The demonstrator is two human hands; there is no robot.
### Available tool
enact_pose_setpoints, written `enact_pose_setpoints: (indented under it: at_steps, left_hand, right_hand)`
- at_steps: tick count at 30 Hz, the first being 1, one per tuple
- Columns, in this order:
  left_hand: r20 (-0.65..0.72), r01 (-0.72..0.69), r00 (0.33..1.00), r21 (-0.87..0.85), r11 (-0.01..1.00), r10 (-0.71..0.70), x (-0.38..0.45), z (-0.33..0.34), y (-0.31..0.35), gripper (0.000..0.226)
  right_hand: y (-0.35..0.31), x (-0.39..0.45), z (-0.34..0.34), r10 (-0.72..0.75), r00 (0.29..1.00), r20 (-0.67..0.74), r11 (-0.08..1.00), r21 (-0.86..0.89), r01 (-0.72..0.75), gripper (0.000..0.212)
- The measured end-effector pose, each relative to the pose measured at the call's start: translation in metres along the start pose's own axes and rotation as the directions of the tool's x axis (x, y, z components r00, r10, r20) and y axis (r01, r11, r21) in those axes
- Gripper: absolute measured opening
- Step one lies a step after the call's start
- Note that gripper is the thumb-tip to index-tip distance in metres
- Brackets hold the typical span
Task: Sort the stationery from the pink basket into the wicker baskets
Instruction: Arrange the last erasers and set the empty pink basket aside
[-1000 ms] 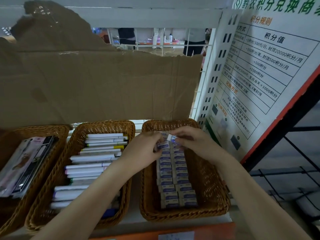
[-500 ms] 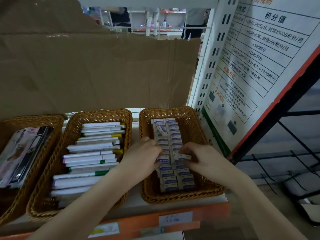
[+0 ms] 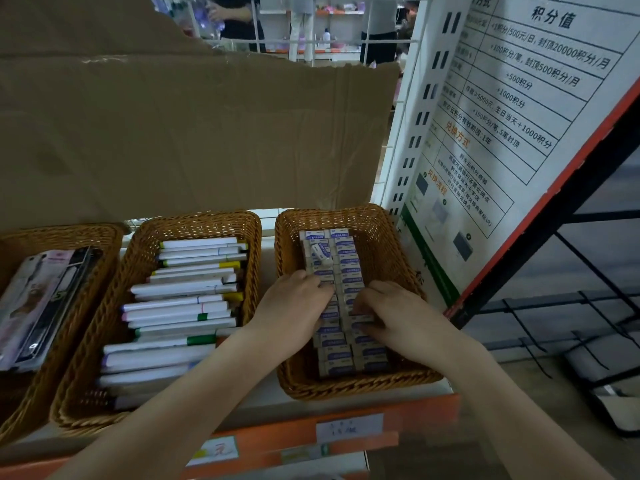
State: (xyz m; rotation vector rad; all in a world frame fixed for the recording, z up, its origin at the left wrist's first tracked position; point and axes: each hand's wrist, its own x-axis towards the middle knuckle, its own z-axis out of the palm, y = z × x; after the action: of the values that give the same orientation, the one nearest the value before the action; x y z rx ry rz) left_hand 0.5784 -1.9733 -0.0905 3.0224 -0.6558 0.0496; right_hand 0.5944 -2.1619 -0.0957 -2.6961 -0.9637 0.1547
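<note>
The right wicker basket (image 3: 388,237) holds two neat columns of white-and-blue erasers (image 3: 346,268); one eraser (image 3: 320,252) lies tilted on top near the back. Both my hands are inside this basket. My left hand (image 3: 294,306) has bent fingers with their tips down on the left column; whether it grips one is hidden. My right hand (image 3: 391,317) pinches an eraser (image 3: 363,319) low over the right column. The middle wicker basket (image 3: 194,220) is full of white marker pens (image 3: 187,299). The left wicker basket (image 3: 69,233) holds flat packaged items. The pink basket is out of view.
The baskets stand on a shelf with an orange front edge (image 3: 346,420) carrying price labels. A cardboard sheet (image 3: 194,133) rises behind them. A white printed sign (image 3: 512,109) leans at the right beside a black-and-orange rack frame (image 3: 554,209).
Both hands came from the back of the eraser basket toward its middle and lowered onto the columns, the right one carrying an eraser. The view tilted down.
</note>
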Motion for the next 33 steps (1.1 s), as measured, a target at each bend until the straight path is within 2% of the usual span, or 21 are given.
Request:
enact_pose_setpoints:
  at_steps: [4, 8, 12, 16, 20, 24, 29, 33]
  left_hand:
    - [0.0, -0.007, 1.0, 0.019, 1.0, 0.007, 0.001, 0.0, 0.001, 0.034]
    - [0.025, -0.019, 1.0, -0.011, 1.0, 0.019, 0.001, -0.005, -0.004, 0.033]
    - [-0.022, 0.01, 1.0, -0.067, 0.998, -0.012, 0.005, -0.014, -0.019, 0.024]
    - [-0.052, 0.049, 0.997, -0.043, 0.998, -0.051, 0.012, -0.022, -0.033, 0.023]
    - [-0.091, 0.076, 0.993, -0.051, 0.996, -0.081, 0.012, -0.027, -0.033, 0.023]
    - [-0.185, 0.091, 0.977, -0.089, 0.992, -0.106, -0.006, -0.021, -0.016, 0.025]
    - [-0.216, 0.145, 0.959, -0.175, 0.974, -0.182, -0.03, -0.01, 0.005, 0.027]
    - [-0.232, 0.152, 0.955, -0.159, 0.976, -0.186, -0.039, -0.015, 0.014, 0.02]
  right_hand:
    - [-0.001, 0.002, 0.002, -0.017, 1.0, -0.026, 1.0, -0.021, 0.017, 0.025]
    - [0.002, 0.006, -0.001, -0.022, 0.999, 0.036, 1.0, 0.008, 0.022, 0.029]
    - [0.005, 0.02, -0.011, -0.019, 0.999, 0.032, 0.999, 0.043, 0.018, 0.021]
    - [0.008, 0.051, -0.022, -0.01, 1.0, -0.008, 0.999, 0.034, 0.011, 0.019]
    - [0.012, 0.082, -0.027, -0.115, 0.992, -0.058, 0.992, -0.054, 0.112, 0.033]
    - [0.013, 0.103, -0.024, -0.209, 0.977, -0.03, 0.972, -0.114, 0.205, 0.048]
    - [0.016, 0.114, -0.02, -0.264, 0.964, -0.006, 0.954, -0.15, 0.26, 0.033]
    - [0.021, 0.112, -0.023, -0.231, 0.972, -0.052, 0.969, -0.108, 0.224, 0.027]
